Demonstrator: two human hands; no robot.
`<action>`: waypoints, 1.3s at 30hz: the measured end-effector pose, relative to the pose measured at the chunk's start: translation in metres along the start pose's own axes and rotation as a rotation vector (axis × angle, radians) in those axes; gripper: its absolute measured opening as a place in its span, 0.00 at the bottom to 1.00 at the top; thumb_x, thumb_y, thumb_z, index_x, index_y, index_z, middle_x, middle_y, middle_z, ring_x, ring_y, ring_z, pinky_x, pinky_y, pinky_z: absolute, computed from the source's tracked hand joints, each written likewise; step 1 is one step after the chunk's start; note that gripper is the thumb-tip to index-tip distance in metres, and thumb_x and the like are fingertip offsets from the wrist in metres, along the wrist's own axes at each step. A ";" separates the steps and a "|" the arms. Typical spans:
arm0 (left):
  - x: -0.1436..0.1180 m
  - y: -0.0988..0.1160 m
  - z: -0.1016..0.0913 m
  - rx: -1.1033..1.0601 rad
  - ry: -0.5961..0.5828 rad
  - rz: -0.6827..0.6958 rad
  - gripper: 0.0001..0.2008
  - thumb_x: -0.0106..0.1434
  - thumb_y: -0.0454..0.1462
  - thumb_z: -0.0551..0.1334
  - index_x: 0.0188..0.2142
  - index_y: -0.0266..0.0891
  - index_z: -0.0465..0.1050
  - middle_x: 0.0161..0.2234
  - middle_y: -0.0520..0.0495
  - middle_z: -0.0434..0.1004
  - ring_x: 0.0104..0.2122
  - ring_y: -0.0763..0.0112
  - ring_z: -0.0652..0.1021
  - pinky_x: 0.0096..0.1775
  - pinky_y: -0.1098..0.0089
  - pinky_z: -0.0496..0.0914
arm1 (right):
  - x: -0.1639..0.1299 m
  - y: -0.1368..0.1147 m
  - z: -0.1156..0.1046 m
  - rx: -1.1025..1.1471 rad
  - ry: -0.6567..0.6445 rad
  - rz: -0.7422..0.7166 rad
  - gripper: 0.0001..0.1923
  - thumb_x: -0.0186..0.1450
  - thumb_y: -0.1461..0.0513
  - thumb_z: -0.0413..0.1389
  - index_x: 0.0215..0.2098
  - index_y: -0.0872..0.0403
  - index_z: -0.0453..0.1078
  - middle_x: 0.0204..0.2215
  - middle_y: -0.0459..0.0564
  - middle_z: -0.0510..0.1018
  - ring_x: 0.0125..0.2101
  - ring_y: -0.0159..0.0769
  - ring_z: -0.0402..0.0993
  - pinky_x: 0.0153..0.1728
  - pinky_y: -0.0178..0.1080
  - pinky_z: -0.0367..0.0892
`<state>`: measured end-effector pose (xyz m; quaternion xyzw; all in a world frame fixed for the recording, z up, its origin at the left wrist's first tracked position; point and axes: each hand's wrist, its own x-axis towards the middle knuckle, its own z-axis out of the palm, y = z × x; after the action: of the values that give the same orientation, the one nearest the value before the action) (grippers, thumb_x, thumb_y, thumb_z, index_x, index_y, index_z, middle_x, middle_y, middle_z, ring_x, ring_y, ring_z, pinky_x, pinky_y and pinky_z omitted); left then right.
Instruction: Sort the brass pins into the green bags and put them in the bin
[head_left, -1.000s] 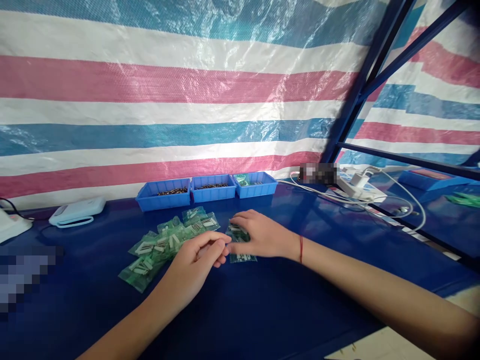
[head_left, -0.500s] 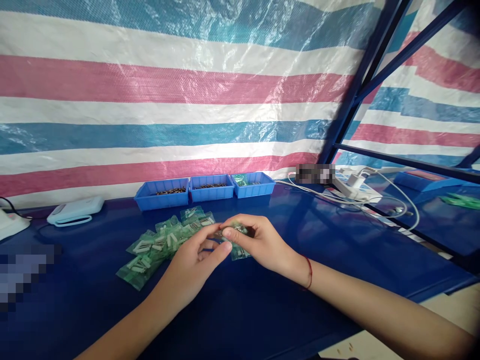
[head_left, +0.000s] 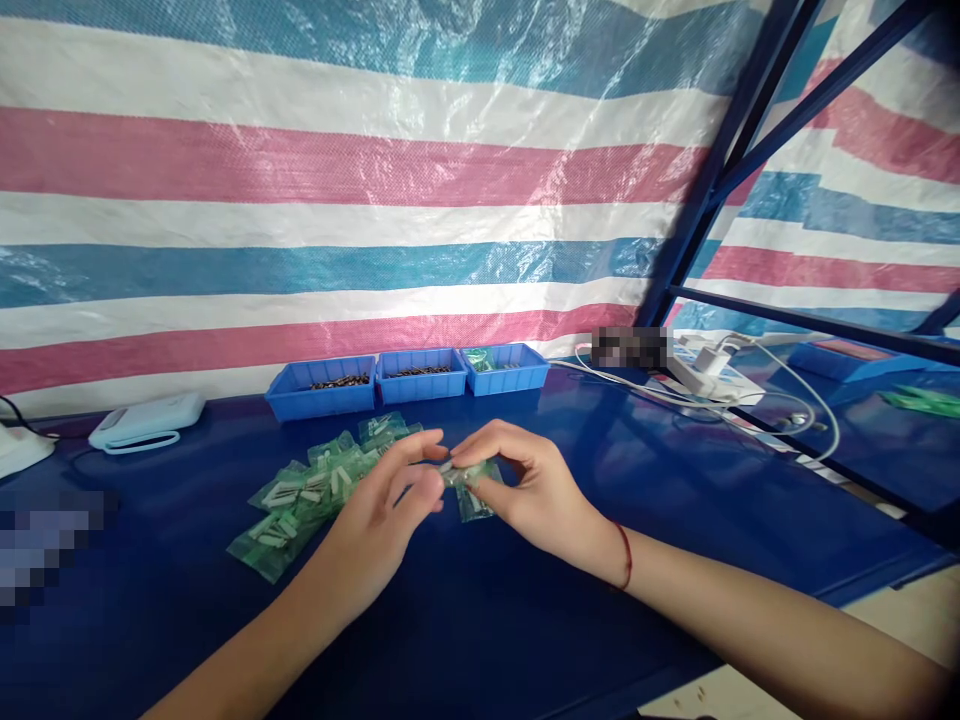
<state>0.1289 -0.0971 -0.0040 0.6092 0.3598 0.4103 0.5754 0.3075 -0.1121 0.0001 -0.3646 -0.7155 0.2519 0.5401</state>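
Observation:
My left hand (head_left: 386,520) and my right hand (head_left: 525,485) meet above the blue table (head_left: 525,620), both pinching one small green plastic bag (head_left: 463,475) at its top edge. A second green bag (head_left: 474,507) lies on the table right under it. To the left of my hands a pile of green bags (head_left: 315,495) with small white parts inside is spread out on the table.
Three blue trays (head_left: 409,378) line the back edge below a striped tarp; two hold dark small parts, the right one a green bag. A white device (head_left: 142,422) sits far left. White cables and a charger (head_left: 712,375) lie at right by a blue frame post.
My right hand lifted a green bag off the table and turned palm up. My left hand rose to meet it and now pinches the same bag.

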 end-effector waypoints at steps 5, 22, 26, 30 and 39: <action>-0.002 0.006 0.007 -0.231 -0.162 -0.222 0.25 0.64 0.54 0.56 0.48 0.38 0.71 0.37 0.45 0.74 0.35 0.68 0.73 0.36 0.69 0.71 | 0.000 -0.004 -0.006 -0.197 -0.051 -0.382 0.15 0.59 0.75 0.53 0.33 0.52 0.75 0.41 0.51 0.76 0.45 0.38 0.71 0.46 0.45 0.67; -0.001 -0.001 -0.011 0.674 0.141 0.550 0.09 0.66 0.37 0.57 0.42 0.48 0.75 0.47 0.51 0.77 0.50 0.64 0.75 0.51 0.63 0.68 | 0.002 -0.010 0.003 0.798 -0.365 0.777 0.20 0.68 0.47 0.46 0.48 0.51 0.61 0.29 0.48 0.76 0.20 0.28 0.68 0.15 0.27 0.53; 0.000 -0.005 -0.011 0.823 0.142 0.665 0.10 0.66 0.36 0.58 0.44 0.50 0.75 0.57 0.50 0.67 0.55 0.63 0.71 0.54 0.61 0.66 | 0.005 -0.009 -0.001 0.805 -0.263 0.684 0.13 0.64 0.58 0.56 0.46 0.50 0.63 0.25 0.44 0.73 0.23 0.28 0.69 0.21 0.29 0.61; 0.000 -0.005 -0.008 0.848 0.208 0.563 0.21 0.66 0.37 0.57 0.58 0.50 0.63 0.60 0.46 0.62 0.58 0.59 0.67 0.55 0.58 0.66 | 0.022 0.004 -0.011 0.404 -0.028 0.475 0.11 0.60 0.60 0.59 0.41 0.52 0.66 0.19 0.38 0.64 0.17 0.24 0.60 0.18 0.29 0.54; -0.005 0.000 -0.007 0.767 0.022 0.358 0.13 0.67 0.38 0.54 0.49 0.48 0.71 0.55 0.45 0.66 0.56 0.58 0.68 0.54 0.57 0.64 | 0.110 0.067 -0.065 -0.398 0.287 0.331 0.14 0.60 0.60 0.53 0.42 0.57 0.70 0.27 0.48 0.74 0.25 0.33 0.66 0.31 0.37 0.61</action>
<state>0.1208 -0.0990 -0.0047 0.8277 0.3812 0.3465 0.2226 0.3695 0.0136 0.0336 -0.6071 -0.5978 0.1370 0.5052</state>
